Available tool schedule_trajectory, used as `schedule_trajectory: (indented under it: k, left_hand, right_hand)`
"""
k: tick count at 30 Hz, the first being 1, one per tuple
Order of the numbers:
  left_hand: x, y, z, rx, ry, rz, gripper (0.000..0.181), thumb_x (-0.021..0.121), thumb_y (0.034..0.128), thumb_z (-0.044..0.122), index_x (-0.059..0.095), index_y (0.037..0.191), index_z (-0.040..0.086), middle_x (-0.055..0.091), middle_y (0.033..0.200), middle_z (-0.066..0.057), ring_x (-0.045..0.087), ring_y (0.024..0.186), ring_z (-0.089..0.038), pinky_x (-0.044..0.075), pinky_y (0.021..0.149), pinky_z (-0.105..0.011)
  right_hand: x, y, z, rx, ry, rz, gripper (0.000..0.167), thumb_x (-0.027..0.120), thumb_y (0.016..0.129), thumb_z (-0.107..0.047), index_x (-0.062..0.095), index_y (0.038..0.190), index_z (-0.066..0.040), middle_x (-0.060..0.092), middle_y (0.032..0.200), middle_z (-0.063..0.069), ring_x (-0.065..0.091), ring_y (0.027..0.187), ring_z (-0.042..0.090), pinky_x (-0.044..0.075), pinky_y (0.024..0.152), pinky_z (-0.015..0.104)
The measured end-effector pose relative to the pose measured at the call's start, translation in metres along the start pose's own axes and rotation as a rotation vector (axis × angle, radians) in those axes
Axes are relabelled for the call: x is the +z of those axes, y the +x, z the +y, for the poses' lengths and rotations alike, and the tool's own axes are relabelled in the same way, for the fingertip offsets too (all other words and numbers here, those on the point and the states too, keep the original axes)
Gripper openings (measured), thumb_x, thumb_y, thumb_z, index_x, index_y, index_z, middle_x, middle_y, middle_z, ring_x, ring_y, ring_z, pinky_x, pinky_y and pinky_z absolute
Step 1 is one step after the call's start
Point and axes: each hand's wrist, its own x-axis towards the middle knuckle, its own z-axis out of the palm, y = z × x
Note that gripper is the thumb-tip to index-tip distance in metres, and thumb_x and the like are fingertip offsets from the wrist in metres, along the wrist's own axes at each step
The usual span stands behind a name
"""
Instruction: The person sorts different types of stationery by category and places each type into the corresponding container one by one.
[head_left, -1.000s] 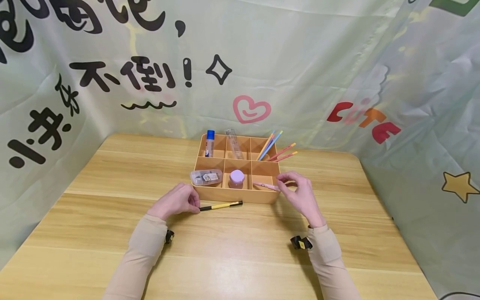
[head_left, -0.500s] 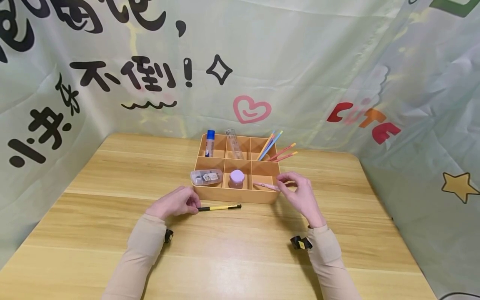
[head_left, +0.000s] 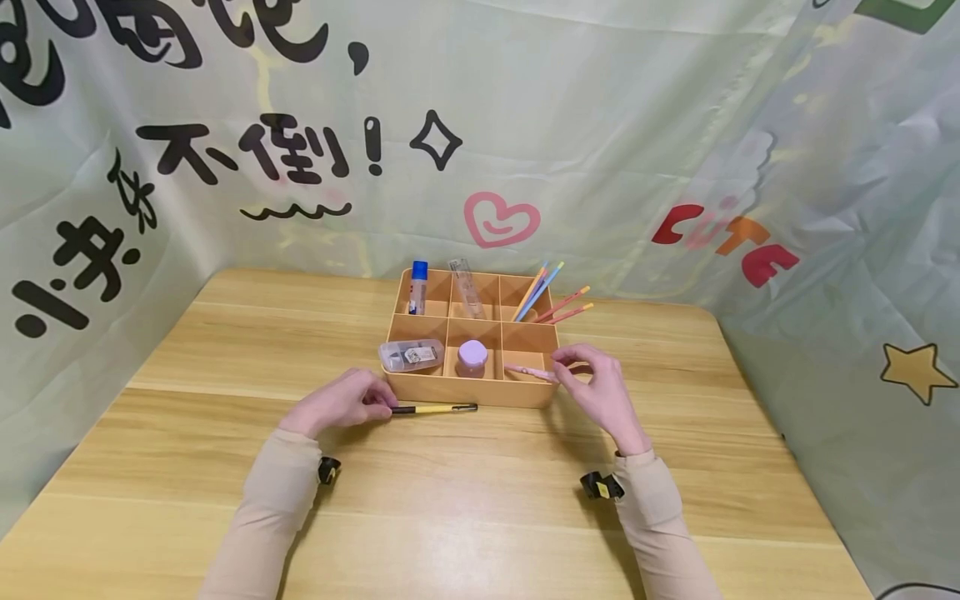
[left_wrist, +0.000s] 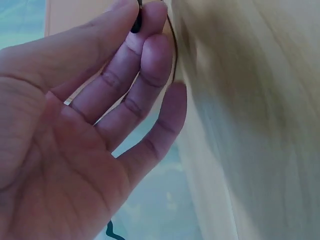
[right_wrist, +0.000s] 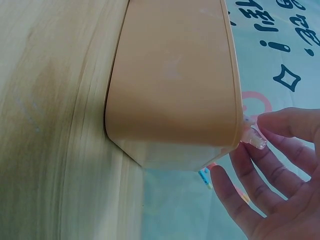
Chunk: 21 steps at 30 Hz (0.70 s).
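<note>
My left hand (head_left: pixel 337 404) pinches the black end of a black-and-yellow pen (head_left: pixel 435 409), which lies crosswise in front of a tan divided desk organizer (head_left: pixel 465 392). In the left wrist view the pen's dark tip (left_wrist: pixel 136 25) shows between thumb and fingers. At the organizer's right side, my right hand (head_left: pixel 596 387) pinches one end of a slim pink pen-like item (head_left: pixel 528 372) reaching into the front right compartment. Its clear, pinkish end (right_wrist: pixel 256 140) sticks out past the rim in the right wrist view; its exact kind cannot be told.
Elsewhere in the organizer are a glue stick (head_left: pixel 418 289), a clear ruler (head_left: pixel 467 287), several pencils (head_left: pixel 540 292), a clear oval case (head_left: pixel 412 356) and a purple-lidded jar (head_left: pixel 472 358). A printed cloth (head_left: pixel 600 125) hangs behind the wooden table (head_left: pixel 465 517).
My left hand has shifted slightly left, drawing the pen along with it. The right hand and the pink item have stayed in place.
</note>
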Motion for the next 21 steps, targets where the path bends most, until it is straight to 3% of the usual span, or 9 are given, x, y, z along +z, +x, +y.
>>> schedule_trajectory:
  k: [6,21]
  left_hand:
    - [-0.0011,-0.0003,-0.0050,0.021,0.044,0.005,0.014,0.070,0.0901,0.004,0.078,0.102,0.005,0.076,0.099,-0.008,0.067,0.089,-0.015,0.058,0.084,-0.037]
    - [-0.0046,-0.0047,-0.0058,0.039,0.012,0.036,0.011,0.070,0.0891,0.003,0.077,0.096,0.007,0.075,0.092,-0.001,0.063,0.085,-0.011,0.054,0.082,-0.032]
  right_hand:
    - [0.0001,0.0002,-0.0001,-0.001,0.000,0.000,0.012,0.067,0.092,0.001,0.074,0.101,0.000,0.075,0.097,0.016,0.068,0.091,0.028,0.062,0.083,0.048]
    - [0.0000,-0.0001,-0.0023,0.002,-0.006,0.001,0.012,0.067,0.091,0.000,0.074,0.102,0.000,0.075,0.097,0.015,0.069,0.091,0.027,0.062,0.083,0.048]
